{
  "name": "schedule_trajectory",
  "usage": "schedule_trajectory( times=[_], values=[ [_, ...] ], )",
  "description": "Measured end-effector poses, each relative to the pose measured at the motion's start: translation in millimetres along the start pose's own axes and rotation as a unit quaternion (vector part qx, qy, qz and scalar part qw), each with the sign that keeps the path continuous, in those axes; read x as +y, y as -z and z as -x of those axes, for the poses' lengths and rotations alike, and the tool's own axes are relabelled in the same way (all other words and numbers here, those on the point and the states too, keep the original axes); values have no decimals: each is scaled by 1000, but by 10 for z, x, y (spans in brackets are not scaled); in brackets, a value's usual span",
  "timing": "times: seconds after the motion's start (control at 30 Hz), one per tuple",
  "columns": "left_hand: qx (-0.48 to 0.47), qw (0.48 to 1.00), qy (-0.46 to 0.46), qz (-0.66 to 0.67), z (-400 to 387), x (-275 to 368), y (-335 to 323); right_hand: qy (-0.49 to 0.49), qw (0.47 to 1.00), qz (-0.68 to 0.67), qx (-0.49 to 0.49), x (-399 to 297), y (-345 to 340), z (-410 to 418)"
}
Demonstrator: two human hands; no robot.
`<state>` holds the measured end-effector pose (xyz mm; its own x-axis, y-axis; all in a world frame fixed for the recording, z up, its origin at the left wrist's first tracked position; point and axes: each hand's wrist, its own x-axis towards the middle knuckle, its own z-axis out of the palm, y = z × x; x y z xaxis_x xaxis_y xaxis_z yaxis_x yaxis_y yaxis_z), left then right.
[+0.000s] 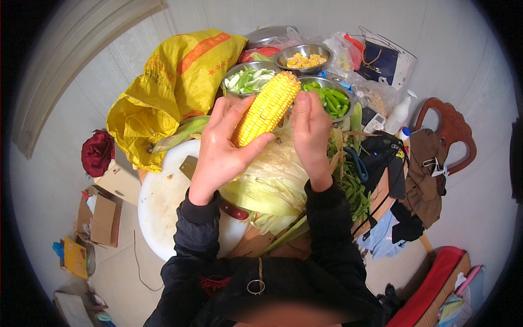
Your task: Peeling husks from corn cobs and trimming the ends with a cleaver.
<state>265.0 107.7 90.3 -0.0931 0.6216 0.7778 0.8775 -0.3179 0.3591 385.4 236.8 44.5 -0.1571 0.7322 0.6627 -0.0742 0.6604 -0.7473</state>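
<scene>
My left hand [224, 148] is wrapped around a husked yellow corn cob [267, 108], held tilted above the table. Beside the cob's upper end, my right hand [311, 133] has its fingers curled in with the thumb against them; I can make out nothing in them. Pale green corn husks [265, 190] with silk lie in a heap below both hands. To the left is a round white cutting board [163, 220]. A knife lies partly under my left forearm, its blade [188, 166] and red handle [233, 210] showing on either side.
Behind the cob stand metal bowls of sliced green-white vegetable [250, 80], corn pieces [306, 61] and cut green peppers [331, 100]. A yellow woven sack [200, 69] leans at back left. On the right are a black bag [380, 153], a white pump bottle [398, 114] and a wooden chair back [449, 126].
</scene>
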Motion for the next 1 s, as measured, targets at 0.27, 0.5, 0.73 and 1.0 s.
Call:
schedule_trajectory(
  times=[0.27, 0.5, 0.73, 1.0],
  values=[
    [-33, 996, 50, 69, -26, -18, 149, 39, 994, -42, 97, 142, 82, -171],
    [-30, 994, 67, 85, -26, -59, 178, 101, 954, -121, -257, -14, 27, -64],
    [-46, 948, 172, 263, 2, -213, 173, -68, 926, -266, -260, 32, 184, -93],
    [-40, 830, 236, 504, -46, -214, 137, 16, 978, -191, 81, 1, 121, -195]
  ],
)
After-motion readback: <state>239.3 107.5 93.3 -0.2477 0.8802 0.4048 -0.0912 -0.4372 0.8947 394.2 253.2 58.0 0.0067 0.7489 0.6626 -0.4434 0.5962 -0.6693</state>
